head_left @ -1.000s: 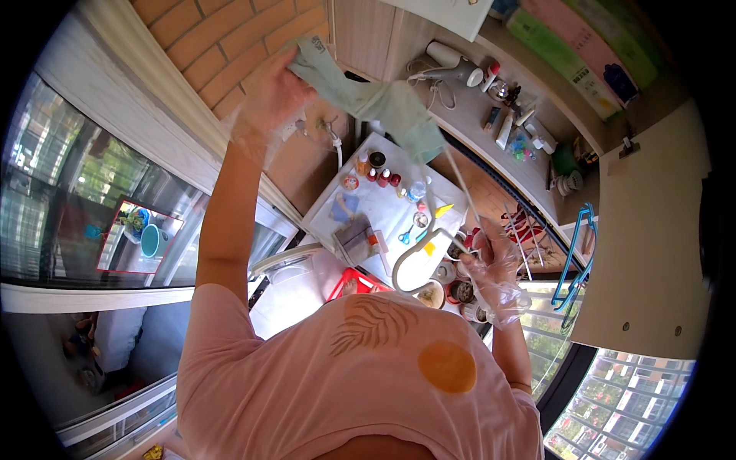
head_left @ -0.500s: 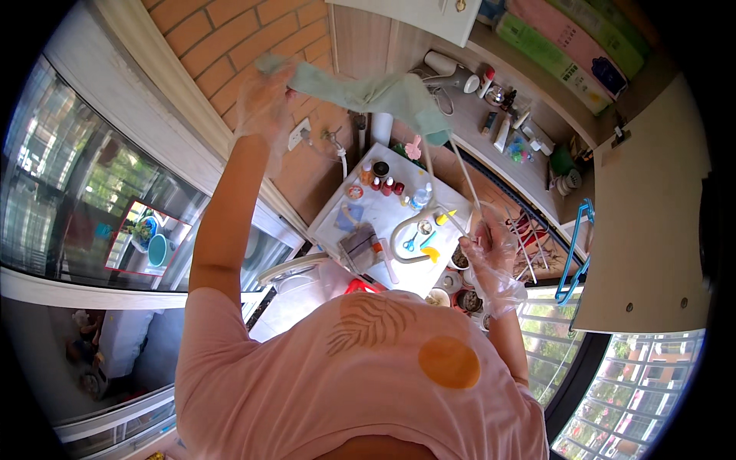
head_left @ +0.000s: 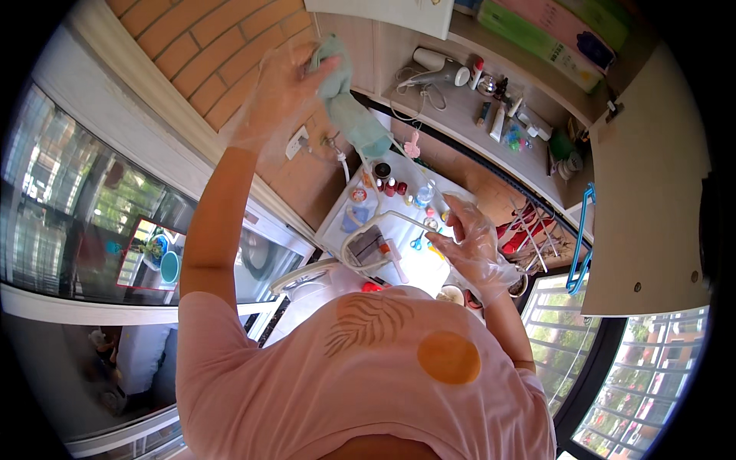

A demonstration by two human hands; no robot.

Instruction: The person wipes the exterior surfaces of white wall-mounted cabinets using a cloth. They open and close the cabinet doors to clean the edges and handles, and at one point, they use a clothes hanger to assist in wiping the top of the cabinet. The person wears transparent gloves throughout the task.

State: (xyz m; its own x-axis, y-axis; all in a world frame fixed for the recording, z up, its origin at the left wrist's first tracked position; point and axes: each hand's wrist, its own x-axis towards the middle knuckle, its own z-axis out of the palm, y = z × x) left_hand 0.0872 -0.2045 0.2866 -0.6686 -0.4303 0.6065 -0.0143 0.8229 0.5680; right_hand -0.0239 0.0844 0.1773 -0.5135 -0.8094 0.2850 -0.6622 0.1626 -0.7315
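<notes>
Left hand: the left hand (head_left: 280, 92), in a thin clear glove, is raised high against the brick wall (head_left: 207, 54), fingers curled and pinching the top of a pale green cloth (head_left: 349, 111).
Cloth: hangs limp below and to the right of that hand, lower end loose, above the white table (head_left: 418, 261).
Right hand: the right hand (head_left: 471, 245), also gloved, is held lower, fingers spread and empty, apart from the cloth.
Below the right hand: small bottles (head_left: 391, 186), scissors (head_left: 415, 243), a dark box (head_left: 368, 247).
Beyond the left hand: a shelf (head_left: 460, 115) with a hair dryer (head_left: 437, 69).
Progress: cloth lifted clear; by the look of it, not yet hung, folded or put down.
</notes>
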